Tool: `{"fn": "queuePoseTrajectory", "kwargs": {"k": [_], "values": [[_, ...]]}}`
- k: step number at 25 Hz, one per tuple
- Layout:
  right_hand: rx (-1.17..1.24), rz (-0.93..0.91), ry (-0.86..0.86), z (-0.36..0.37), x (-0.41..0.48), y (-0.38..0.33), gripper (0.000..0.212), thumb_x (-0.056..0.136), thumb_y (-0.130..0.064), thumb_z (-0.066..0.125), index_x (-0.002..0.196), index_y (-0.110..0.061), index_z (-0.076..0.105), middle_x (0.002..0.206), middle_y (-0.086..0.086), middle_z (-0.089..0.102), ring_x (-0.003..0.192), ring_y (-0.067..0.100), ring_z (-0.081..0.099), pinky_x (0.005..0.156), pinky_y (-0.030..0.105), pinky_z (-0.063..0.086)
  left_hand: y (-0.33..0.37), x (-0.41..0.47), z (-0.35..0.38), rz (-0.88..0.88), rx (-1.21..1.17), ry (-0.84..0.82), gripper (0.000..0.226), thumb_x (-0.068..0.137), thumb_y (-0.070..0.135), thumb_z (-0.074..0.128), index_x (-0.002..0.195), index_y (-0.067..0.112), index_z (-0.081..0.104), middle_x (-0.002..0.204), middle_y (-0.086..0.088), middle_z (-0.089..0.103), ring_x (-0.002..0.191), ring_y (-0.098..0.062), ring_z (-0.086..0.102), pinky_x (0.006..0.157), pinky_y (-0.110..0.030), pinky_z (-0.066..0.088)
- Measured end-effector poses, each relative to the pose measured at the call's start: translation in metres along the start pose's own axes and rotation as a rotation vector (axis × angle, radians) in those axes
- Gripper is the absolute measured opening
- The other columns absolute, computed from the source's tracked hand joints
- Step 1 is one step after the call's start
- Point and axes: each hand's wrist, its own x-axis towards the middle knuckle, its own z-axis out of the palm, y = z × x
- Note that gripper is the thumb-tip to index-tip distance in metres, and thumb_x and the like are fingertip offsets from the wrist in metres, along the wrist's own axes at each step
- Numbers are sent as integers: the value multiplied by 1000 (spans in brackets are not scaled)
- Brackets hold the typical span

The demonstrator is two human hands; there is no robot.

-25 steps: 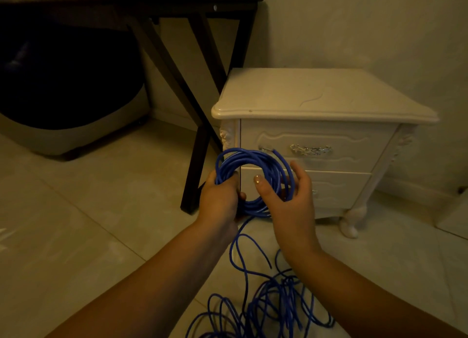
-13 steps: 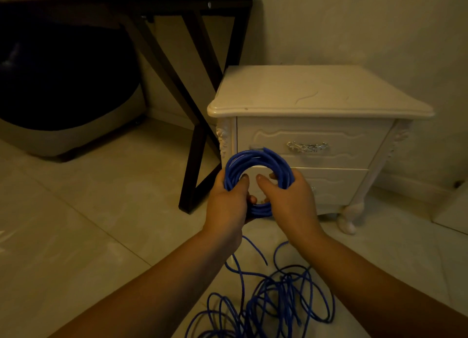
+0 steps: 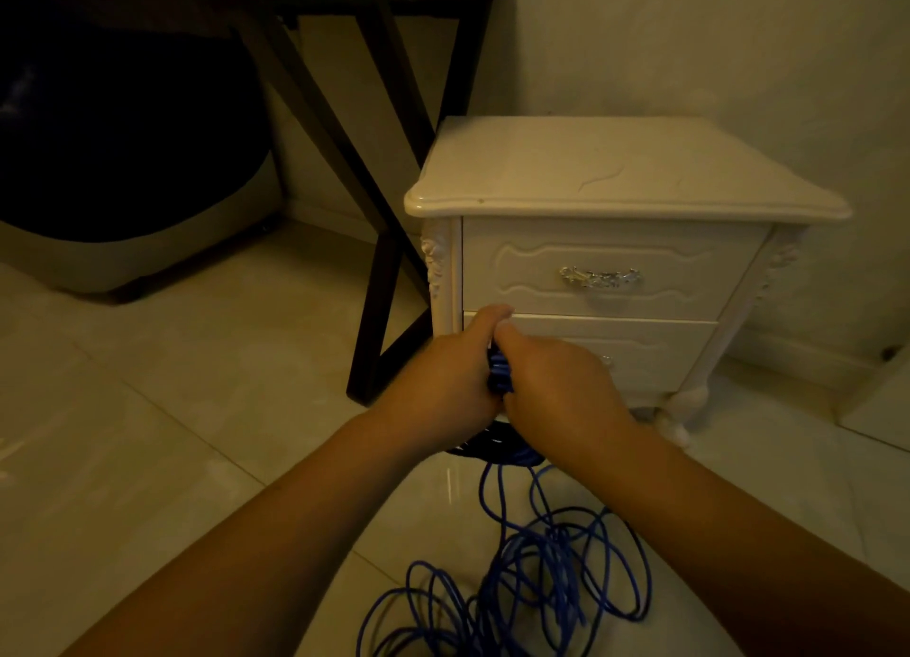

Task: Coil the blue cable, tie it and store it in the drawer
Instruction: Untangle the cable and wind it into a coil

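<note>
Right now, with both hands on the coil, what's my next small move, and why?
Probably hold the coil with the left hand and send the right hand down for another loop: much loose cable lies uncoiled on the floor, so tying looks premature.

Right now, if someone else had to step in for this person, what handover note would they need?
Hands: left hand and right hand both grip the coil of blue cable, in front of the nightstand.
Cable: the loose cable, a long tangled run, hangs from the coil onto the floor.
Done: part of the cable coiled.
Left: coil the rest, tie it, open a drawer, store it.
Drawers: upper drawer and lower drawer both closed.
</note>
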Motion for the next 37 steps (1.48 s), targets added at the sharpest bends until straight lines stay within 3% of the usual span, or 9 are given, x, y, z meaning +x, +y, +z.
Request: {"fn": "queuePoseTrajectory", "kwargs": {"k": [5,9,13,15,21,24,30,34,37], "values": [[322,147,88,-13,2,12,24,83,-32,63,100,-23,48,76,-6,57,67,13,56,56,25,42,0,10,-1,-56,1,233,25,91,8,56,110,22,64,90,0,67,81,-15,61,72,-28,50],[447,176,0,-5,2,22,20,79,-36,66,95,-32,54,74,-10,58,65,6,56,55,21,39,-5,13,-2,-37,-2,317,24,90,4,58,103,23,66,89,-1,68,83,-18,63,76,-41,54],[763,286,33,5,0,19,28,81,-32,69,104,-32,54,84,-9,63,69,6,63,57,22,49,2,13,-4,-126,-270,462,28,91,1,55,91,28,62,80,9,62,75,-10,60,67,-16,50],[1076,406,-26,14,-4,8,28,83,-30,70,107,-25,57,91,-3,68,73,10,69,64,33,60,6,12,-6,-199,-500,548,32,92,3,56,84,34,60,80,6,64,72,-16,62,67,-24,52],[1628,570,134,28,5,3,22,86,-16,66,108,-12,64,101,15,72,89,30,71,79,51,57,12,8,8,-476,-1042,504,18,97,16,54,108,23,66,56,6,53,52,-8,52,60,-28,44],[1781,578,75,26,9,10,27,88,-16,63,111,-2,66,102,18,72,94,31,70,84,48,55,11,5,13,-481,-1039,431,14,95,23,58,104,22,67,65,4,62,65,-11,62,66,-27,47],[1098,452,258,8,11,26,11,87,-4,59,97,-9,63,69,8,69,66,15,70,64,30,55,7,2,-2,-309,-750,314,29,85,12,70,113,14,61,91,3,64,74,0,63,57,-5,46],[322,180,83,-1,7,18,9,88,-13,59,95,-14,54,82,4,61,78,22,60,68,32,45,-3,2,-4,34,-177,121,70,78,1,71,135,30,43,106,9,61,91,-2,62,78,-15,53],[95,86,56,-4,4,7,26,89,-18,58,114,-17,53,93,3,62,85,23,60,67,28,40,-2,3,4,25,-82,110,61,81,0,66,129,33,49,98,5,65,85,-9,63,75,-27,55]]}}
